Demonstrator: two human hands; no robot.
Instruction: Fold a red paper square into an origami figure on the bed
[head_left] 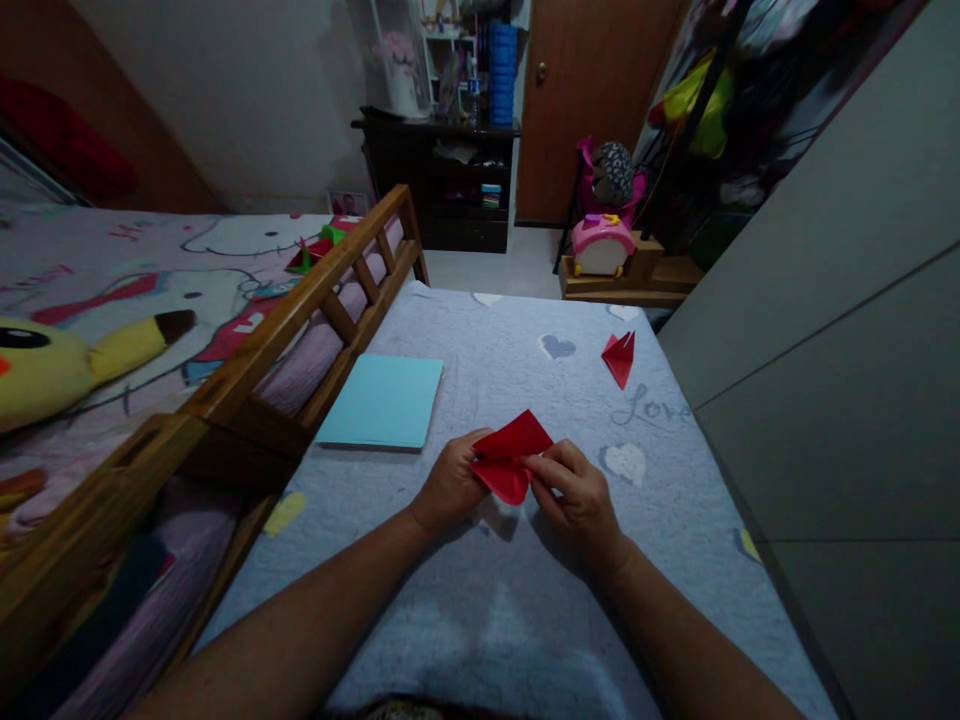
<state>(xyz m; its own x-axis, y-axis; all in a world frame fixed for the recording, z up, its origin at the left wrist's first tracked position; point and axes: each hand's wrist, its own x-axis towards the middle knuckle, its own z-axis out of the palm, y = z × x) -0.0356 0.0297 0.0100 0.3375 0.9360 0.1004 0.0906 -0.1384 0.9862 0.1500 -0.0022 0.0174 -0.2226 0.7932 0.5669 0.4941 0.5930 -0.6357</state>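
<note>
Above the bed, a partly folded piece of red paper (pixel 513 484) is held between my two hands. My left hand (pixel 454 480) grips its left side, with the fingers mostly behind the paper. On the other side, my right hand (pixel 576 490) pinches the right edge near the crease between thumb and fingertips. The paper has an upper flap and a rounded lower flap, with a dark gap between them. A stack of light blue paper (pixel 386 402) lies to the left of my hands. Farther off on the right rests a small folded red paper piece (pixel 620 358).
A wooden bed rail (pixel 300 320) runs along the left, with a second bed and a yellow plush toy (pixel 45 370) beyond it. A pale cabinet (pixel 855 350) borders the right side. At the back stand a dark shelf unit (pixel 442 185) and a pink toy case (pixel 602 246).
</note>
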